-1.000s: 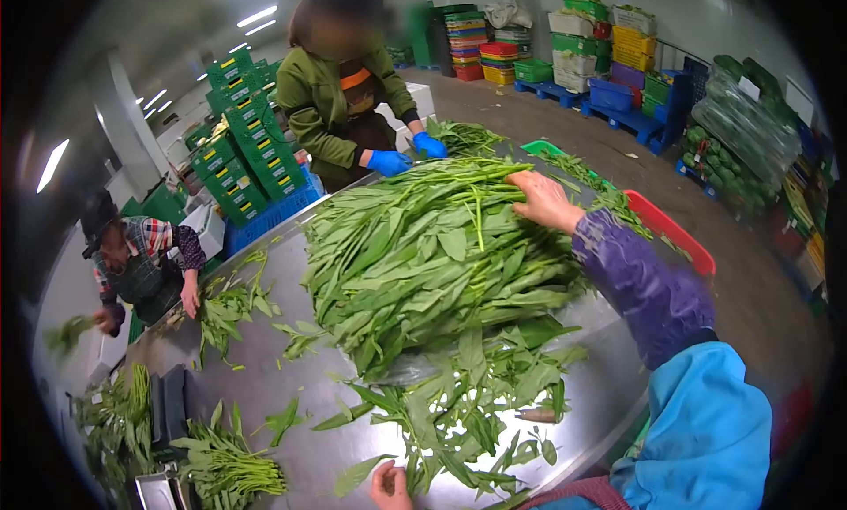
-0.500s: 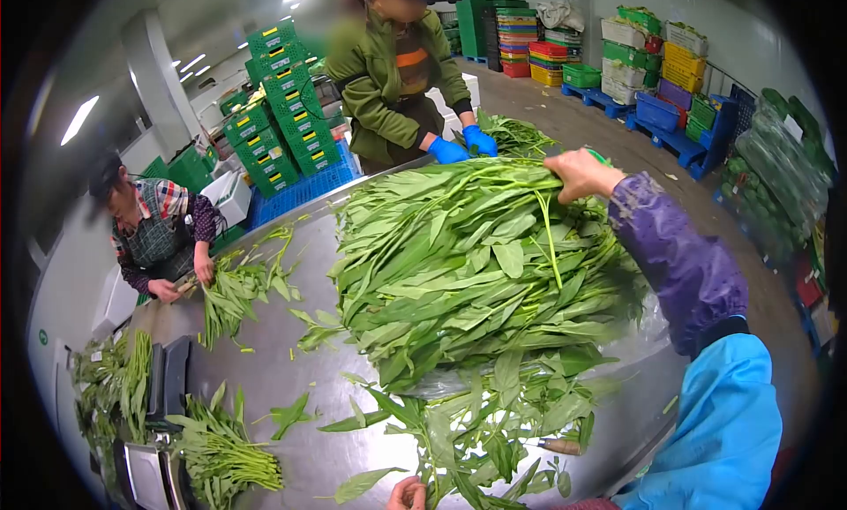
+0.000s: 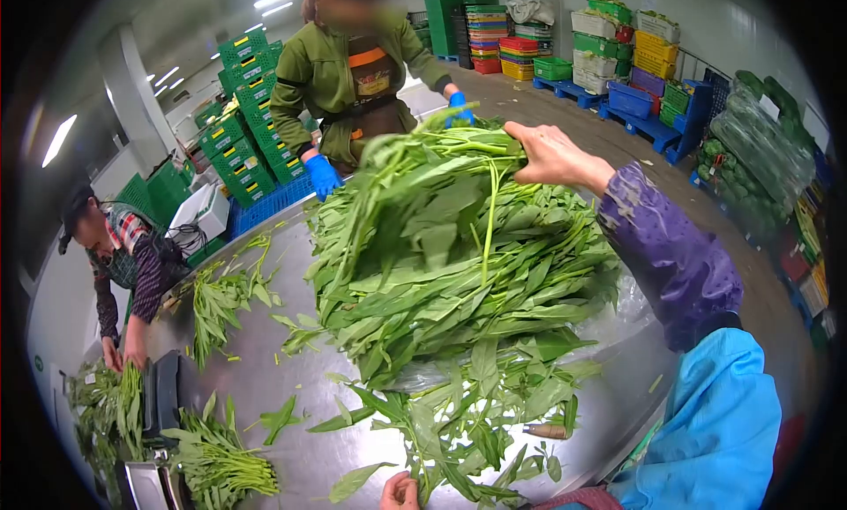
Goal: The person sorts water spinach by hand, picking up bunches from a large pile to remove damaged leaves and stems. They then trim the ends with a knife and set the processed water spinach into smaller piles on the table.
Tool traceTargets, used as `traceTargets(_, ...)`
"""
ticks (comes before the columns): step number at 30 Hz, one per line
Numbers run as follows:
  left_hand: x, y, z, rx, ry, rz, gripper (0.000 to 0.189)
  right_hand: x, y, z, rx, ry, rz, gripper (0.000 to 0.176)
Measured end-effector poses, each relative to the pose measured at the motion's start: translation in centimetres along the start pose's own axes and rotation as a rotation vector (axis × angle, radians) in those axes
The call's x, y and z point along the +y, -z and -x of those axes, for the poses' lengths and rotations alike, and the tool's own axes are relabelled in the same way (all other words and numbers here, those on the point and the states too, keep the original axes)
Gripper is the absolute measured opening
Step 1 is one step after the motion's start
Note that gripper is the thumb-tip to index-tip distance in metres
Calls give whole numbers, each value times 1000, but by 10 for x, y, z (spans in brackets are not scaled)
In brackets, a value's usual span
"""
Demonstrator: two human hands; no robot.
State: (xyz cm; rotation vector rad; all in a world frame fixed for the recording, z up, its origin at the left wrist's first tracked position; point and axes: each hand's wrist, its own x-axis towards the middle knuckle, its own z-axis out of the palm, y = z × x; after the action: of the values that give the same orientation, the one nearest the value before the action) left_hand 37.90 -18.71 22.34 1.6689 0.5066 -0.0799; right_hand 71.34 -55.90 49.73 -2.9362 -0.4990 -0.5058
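Observation:
My right hand (image 3: pixel 558 155) is closed on the stem ends of a bunch of water spinach (image 3: pixel 432 206), lifted over a big heap of water spinach (image 3: pixel 494 289) on the metal table. The bunch's leaves hang toward the left and blur with motion. At the bottom edge, my left hand (image 3: pixel 400 492) shows only partly, its fingers curled beside loose leaves and stems (image 3: pixel 476 422); what they hold, if anything, is hidden. A brown handle (image 3: pixel 547 431), perhaps a knife's, lies among those leaves.
Across the metal table (image 3: pixel 300 395) stands a co-worker in blue gloves (image 3: pixel 322 176). Another co-worker (image 3: pixel 132 254) leans over greens at the left, near a scale (image 3: pixel 163 395). A smaller water spinach bundle (image 3: pixel 221 457) lies by the scale. Stacked crates (image 3: pixel 256 95) stand behind.
My right hand has raised the bunch off the heap and leftward. The gloved co-worker's hands have moved apart. The left co-worker has reached down to the greens by the scale.

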Motion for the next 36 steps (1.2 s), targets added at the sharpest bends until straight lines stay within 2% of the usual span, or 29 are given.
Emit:
traceTargets(2,6,-1,2,-3,11,-38,29,-23,-3,22,-22,0,-302,46)
traceTargets(4,11,-5,7,-43,25,34,30,-57,-12,54,65,98,-336,48)
traceTargets(5,9,-5,5,-77,63,4,40,-77,-17,72,65,101,-352,48)
traceTargets(6,-5,-9,-4,-74,-7,60,34,-98,-21,89,58,107,-371,47)
traceTargets(7,3,-13,-2,-63,-70,115,28,-121,-21,105,22,129,-450,46)
traceTargets(8,14,-13,2,-100,-53,111,33,-141,-25,119,-17,153,-535,44)
traceTargets(11,34,-18,12,-274,19,419,42,-190,-55,157,-149,193,-894,48)
traceTargets(12,39,-19,17,-317,-38,438,41,-205,-67,170,-229,168,-1071,50)
traceTargets(14,31,-9,25,-444,-77,445,37,-239,-93,204,-446,-2,-1441,51)
traceTargets(16,11,-6,41,-487,131,689,45,-263,-111,241,-920,-408,-1720,51)
traceTargets(17,-15,0,43,-635,276,766,42,-276,-125,262,-997,-621,-1845,38)
traceTargets(18,-24,-4,53,-655,268,949,40,-277,-144,277,-1033,-635,-1840,38)
traceTargets(20,-24,-17,64,-596,460,1000,40,-268,-186,305,-1332,-1087,-1922,33)
traceTargets(22,-23,-21,71,-545,527,925,40,-269,-195,322,-1312,-1174,-1912,36)
traceTargets(24,-26,-22,74,-574,500,901,41,-265,-186,330,-1154,-1197,-1868,38)
traceTargets(26,-30,-21,72,-582,499,888,43,-262,-165,328,-1148,-1180,-1869,39)
traceTargets(28,-30,-20,70,-670,552,1017,44,-260,-155,329,-1196,-1059,-1790,40)
traceTargets(29,-29,-23,70,-634,578,1026,45,-262,-152,329,-1200,-1060,-1789,40)
traceTargets(30,-26,-24,70,-633,581,1025,45,-265,-149,331,-1128,-825,-1671,45)
traceTargets(32,-16,-26,69,-604,430,864,46,-270,-145,339,-952,-396,-1407,54)
traceTargets(33,-18,-28,66,-605,447,872,46,-271,-157,355,-569,33,-1082,61)
traceTargets(34,-8,-27,64,-617,451,871,46,-275,-141,344,-565,23,-1076,61)
traceTargets(36,18,-19,66,-617,407,768,51,-279,-105,316,-969,81,-729,71)
